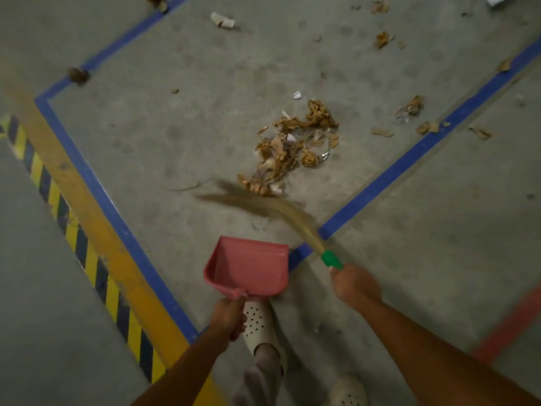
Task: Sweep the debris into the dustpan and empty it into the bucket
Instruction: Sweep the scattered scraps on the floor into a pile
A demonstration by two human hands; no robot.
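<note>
A pile of dry brown leaves and paper scraps (292,148) lies on the grey concrete floor inside a blue-taped area. My right hand (355,284) grips the green handle of a soft grass broom (272,208), whose blurred bristles touch the near edge of the pile. My left hand (228,316) holds the handle of a pink dustpan (248,268), raised a little with its mouth facing the pile. The pan looks empty. No bucket is in view.
Loose leaves and paper bits (409,108) lie scattered farther out and near the blue tape line (409,159). An orange line and yellow-black hazard stripe (76,238) run along the left. My feet in pale perforated clogs (260,326) stand just behind the dustpan.
</note>
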